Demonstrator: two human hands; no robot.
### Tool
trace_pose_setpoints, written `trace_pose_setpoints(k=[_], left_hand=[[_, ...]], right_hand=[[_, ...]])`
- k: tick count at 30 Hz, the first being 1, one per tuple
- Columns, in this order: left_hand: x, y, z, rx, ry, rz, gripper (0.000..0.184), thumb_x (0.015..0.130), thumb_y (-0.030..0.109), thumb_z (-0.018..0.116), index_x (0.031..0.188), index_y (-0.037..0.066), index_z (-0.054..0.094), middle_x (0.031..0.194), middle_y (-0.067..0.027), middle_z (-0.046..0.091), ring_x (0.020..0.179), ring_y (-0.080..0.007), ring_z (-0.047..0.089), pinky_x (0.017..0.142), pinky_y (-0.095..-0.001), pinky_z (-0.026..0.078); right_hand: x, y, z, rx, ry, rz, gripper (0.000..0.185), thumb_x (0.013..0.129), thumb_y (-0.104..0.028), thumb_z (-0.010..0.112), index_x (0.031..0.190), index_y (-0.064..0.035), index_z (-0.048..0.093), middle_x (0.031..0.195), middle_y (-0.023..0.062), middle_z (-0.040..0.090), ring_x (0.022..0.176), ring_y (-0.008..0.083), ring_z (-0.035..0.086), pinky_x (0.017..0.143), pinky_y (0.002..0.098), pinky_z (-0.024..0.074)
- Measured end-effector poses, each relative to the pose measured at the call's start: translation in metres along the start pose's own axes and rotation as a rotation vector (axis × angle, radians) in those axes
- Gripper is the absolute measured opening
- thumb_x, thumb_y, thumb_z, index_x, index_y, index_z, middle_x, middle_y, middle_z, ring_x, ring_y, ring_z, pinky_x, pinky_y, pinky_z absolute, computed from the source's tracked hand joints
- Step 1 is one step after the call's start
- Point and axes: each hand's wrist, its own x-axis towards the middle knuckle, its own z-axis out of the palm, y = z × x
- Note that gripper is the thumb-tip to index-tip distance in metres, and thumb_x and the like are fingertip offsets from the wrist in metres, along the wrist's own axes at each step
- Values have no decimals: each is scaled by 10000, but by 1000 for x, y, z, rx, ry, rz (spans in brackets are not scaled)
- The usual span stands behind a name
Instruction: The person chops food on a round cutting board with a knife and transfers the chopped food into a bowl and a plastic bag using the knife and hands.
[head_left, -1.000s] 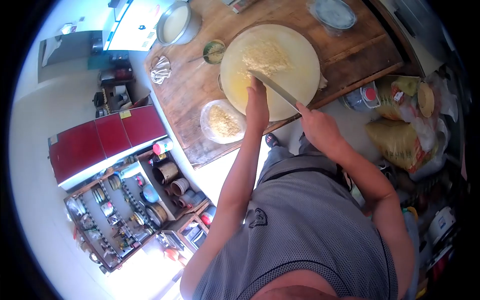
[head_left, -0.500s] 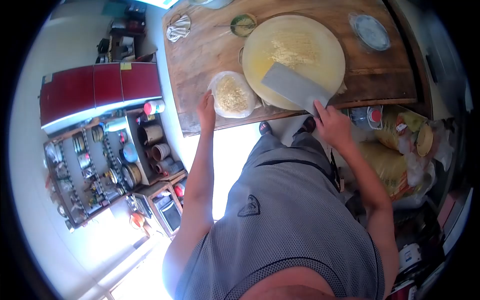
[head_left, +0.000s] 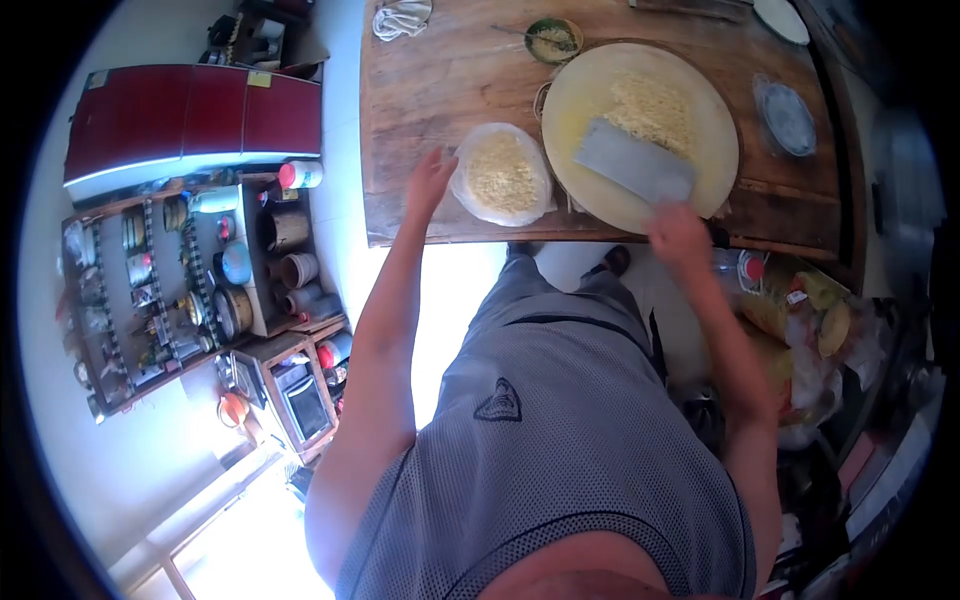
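My right hand [head_left: 682, 238] is closed round the handle of a cleaver [head_left: 635, 163], low over the front of a round chopping board [head_left: 722, 130]. Its broad blade lies at a slant against a heap of finely chopped pale yellow food [head_left: 655, 105]; I cannot tell what food it is. Left of the board stands a bowl [head_left: 545, 185] that looks lined with clear plastic and holds similar pale chopped bits. My left hand [head_left: 430, 182] is at this bowl's left rim with its fingers apart, seemingly not gripping it.
Behind the board is a small green bowl [head_left: 574, 34] with a utensil across it. A plastic-wrapped dish [head_left: 787, 118] lies to the right, a white cloth [head_left: 402, 18] at the back left. The wooden table [head_left: 450, 80] ends just before me. Bags and a bottle [head_left: 750, 268] stand below right.
The whole view has shifted, putting the table items further right. The cleaver has moved up against the chopped heap. My left hand's fingers have opened at the bowl's rim.
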Motion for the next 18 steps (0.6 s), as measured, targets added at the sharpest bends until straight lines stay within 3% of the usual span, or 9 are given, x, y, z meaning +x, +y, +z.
trace_pose_setpoints(k=[3,6,8,9,10,11,13,18], left_hand=[[28,16,0,85,-213,-35,755,848,505,740,1395,12,575,1238,-206,694,1155,-303,670,981,-389,508],[48,47,-3,291,-419,-63,785,826,542,743,1408,43,574,1219,-200,700,1125,-315,683,953,-396,525],[53,48,3,377,-435,57,682,849,500,720,1354,55,613,1180,-206,707,1090,-344,688,919,-426,535],[57,48,6,479,-438,170,581,873,458,697,1301,68,651,1140,-212,713,1055,-373,692,886,-456,545],[67,37,13,464,-446,178,581,873,458,697,1301,68,651,1140,-212,713,1055,-373,692,886,-456,545],[77,19,24,467,-475,255,451,893,388,659,1211,69,681,1094,-219,715,1028,-398,688,860,-486,544],[73,26,21,469,-496,362,221,902,201,578,984,41,707,973,-244,708,944,-444,679,799,-546,531],[58,33,-12,187,-513,390,206,872,164,579,979,37,702,929,-248,699,923,-459,665,781,-548,522]], right_hand=[[11,-68,54,302,-243,299,409,914,-387,692,1056,-4,657,981,205,694,934,378,660,830,472,525],[34,-126,111,310,-305,455,453,958,-421,651,1045,24,644,903,199,713,823,350,701,766,442,555],[58,-140,143,535,-415,874,446,984,-397,622,1043,45,632,790,164,705,628,281,700,595,393,563],[63,-137,162,519,-406,882,446,984,-397,622,1043,45,632,790,164,705,628,281,700,595,393,563],[63,-131,183,683,-284,978,401,1001,-374,594,1015,25,635,781,143,694,576,230,681,513,351,536],[63,-128,193,846,-156,1068,365,1019,-351,566,988,5,638,772,121,684,524,179,661,431,309,509],[65,-136,178,779,-95,1029,344,1025,-326,554,960,1,636,726,108,668,504,168,647,420,294,498],[67,-169,124,642,57,918,269,1016,-209,524,895,15,612,640,91,615,462,162,607,422,309,474]])
